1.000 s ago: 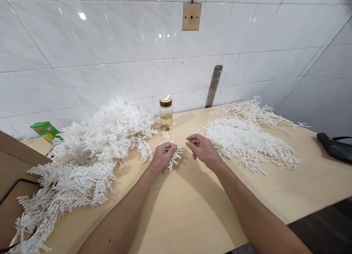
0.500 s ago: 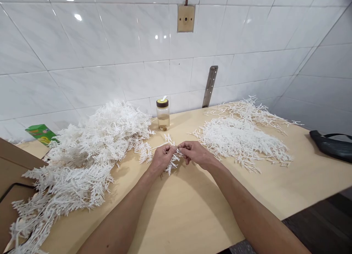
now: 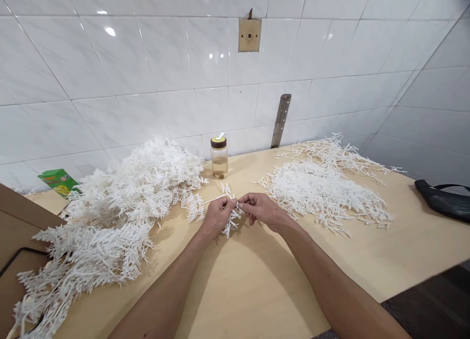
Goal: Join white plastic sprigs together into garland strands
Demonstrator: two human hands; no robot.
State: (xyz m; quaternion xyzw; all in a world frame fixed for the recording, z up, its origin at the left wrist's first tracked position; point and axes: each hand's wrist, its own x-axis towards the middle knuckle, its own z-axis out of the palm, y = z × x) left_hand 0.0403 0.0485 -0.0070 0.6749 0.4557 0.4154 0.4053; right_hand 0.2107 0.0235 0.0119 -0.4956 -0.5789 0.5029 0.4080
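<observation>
The left hand (image 3: 217, 214) and right hand (image 3: 261, 209) meet over the middle of the desk (image 3: 249, 280), fingers of both pinched shut on one white sprig (image 3: 230, 227), held just above the wood. To the left lies a big tangled heap (image 3: 121, 206); to the right, a flatter spread (image 3: 323, 192). Judging by the piles, the larger share is unhandled: the work looks under halfway.

Jar (image 3: 219, 156) stands behind hands (image 3: 238, 211), between two sprig heaps (image 3: 121, 202)
</observation>
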